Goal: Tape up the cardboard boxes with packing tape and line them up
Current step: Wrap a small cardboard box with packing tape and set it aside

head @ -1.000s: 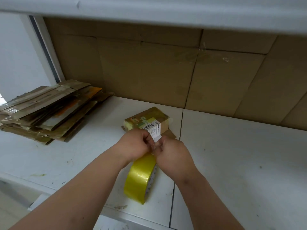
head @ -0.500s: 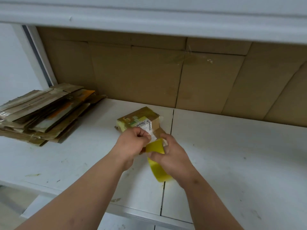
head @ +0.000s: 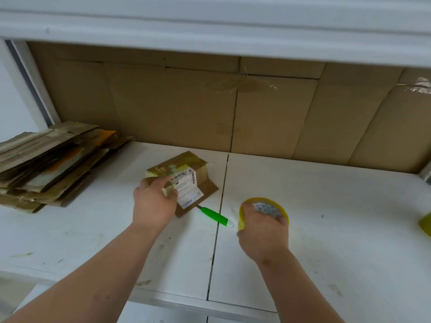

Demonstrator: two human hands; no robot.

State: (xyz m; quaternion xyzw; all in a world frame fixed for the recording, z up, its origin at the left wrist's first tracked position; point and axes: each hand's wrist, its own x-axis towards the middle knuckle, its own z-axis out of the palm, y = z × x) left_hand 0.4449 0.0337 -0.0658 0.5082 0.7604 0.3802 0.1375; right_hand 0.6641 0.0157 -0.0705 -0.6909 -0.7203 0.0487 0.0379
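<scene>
While the left hand grips the cardboard box, the right hand clasps the tape roll.

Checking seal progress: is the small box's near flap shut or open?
Open: the small box's near flap lies flat on the table, label draped over it.

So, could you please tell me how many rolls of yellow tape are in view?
2. One tape roll lies flat on the table under the right hand; what looks like a second roll is cut off at the right edge.
</scene>
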